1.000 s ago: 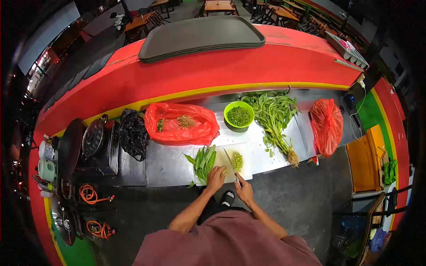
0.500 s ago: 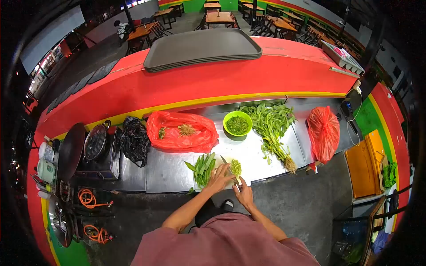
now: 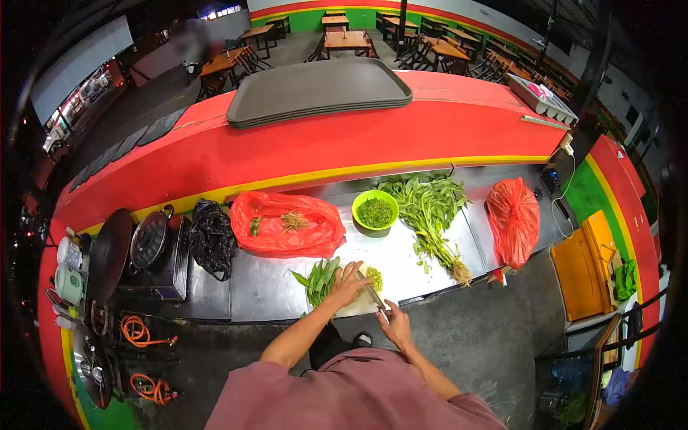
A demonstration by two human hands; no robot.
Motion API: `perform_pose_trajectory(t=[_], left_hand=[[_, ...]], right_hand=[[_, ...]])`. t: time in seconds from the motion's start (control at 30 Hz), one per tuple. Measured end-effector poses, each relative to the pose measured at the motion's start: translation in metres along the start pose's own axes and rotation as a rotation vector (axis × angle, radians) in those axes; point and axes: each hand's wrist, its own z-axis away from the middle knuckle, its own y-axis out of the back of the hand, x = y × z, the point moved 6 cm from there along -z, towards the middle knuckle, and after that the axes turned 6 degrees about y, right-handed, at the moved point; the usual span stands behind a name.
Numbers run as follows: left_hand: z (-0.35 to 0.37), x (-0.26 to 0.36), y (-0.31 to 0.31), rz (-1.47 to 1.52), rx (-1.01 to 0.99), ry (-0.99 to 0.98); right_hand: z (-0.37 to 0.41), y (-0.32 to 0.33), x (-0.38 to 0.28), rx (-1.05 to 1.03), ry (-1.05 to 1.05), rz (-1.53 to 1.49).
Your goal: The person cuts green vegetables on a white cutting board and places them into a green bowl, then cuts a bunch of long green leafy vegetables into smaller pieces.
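Note:
My right hand (image 3: pixel 395 326) grips the handle of a knife (image 3: pixel 373 295), its blade slanting up and left beside my other hand. My left hand (image 3: pixel 347 287) is closed over the stem end of a bunch of leafy greens (image 3: pixel 316 282), whose leaves fan out to the left. Its fingertips are hard to make out. Just right of the blade lies a small heap of chopped light-green pieces (image 3: pixel 375 276). The heap and the bunch rest on a pale cutting board (image 3: pixel 350 311) at the counter's front edge, partly hidden by my hands.
Behind the board stand an open red plastic bag (image 3: pixel 315 240) and a green bowl (image 3: pixel 375 210) of chopped greens. Uncut rooted greens (image 3: pixel 430 215) lie to the right, near a tied red bag (image 3: pixel 513 221). A black bag (image 3: pixel 211 240) and a pan on a stove (image 3: pixel 150 240) are left.
The knife has shifted toward the front, and its blade now shows more beside my left hand. Both hands stay close to the board. The view has tilted slightly.

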Motion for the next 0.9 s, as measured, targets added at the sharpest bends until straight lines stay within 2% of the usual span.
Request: perform_pose_trajectory(t=[0.17,0.3,0.4,0.43,0.47,0.5,0.53,0.57,0.63,0.83,0.9], left_hand=[[-0.010,-0.006,0.000,-0.038,-0.037,0.038],[-0.015,-0.003,0.003,-0.024,0.033,0.084],[-0.006,0.010,0.027,0.102,0.255,0.096],[-0.005,0.006,0.020,0.108,0.241,0.095],[-0.001,0.000,0.016,0.176,0.217,0.125],[0.005,-0.008,0.007,0.243,0.187,0.158],[0.013,-0.010,0.007,0.343,0.271,0.142],[0.019,-0.012,0.001,0.237,0.251,0.148],[0.032,-0.017,-0.008,0.272,0.193,0.204],[0.045,-0.014,-0.024,0.329,0.241,0.212],[0.046,-0.011,-0.022,0.339,0.286,0.219]], right_hand=[[0.010,0.004,0.013,0.056,0.034,-0.013],[0.020,0.016,0.006,0.060,-0.028,-0.048],[0.018,0.017,0.010,0.059,-0.091,-0.109],[0.021,0.016,0.014,0.067,-0.109,-0.178],[0.021,0.019,0.010,0.135,0.005,-0.149],[0.020,0.020,0.005,0.106,0.044,-0.186],[0.021,0.017,0.012,0.049,-0.042,-0.191],[0.023,0.012,0.018,-0.009,-0.128,-0.196],[0.023,0.000,0.026,0.023,-0.057,-0.377],[0.028,-0.009,0.009,-0.105,-0.194,-0.394],[0.029,-0.015,0.012,-0.161,-0.228,-0.310]])
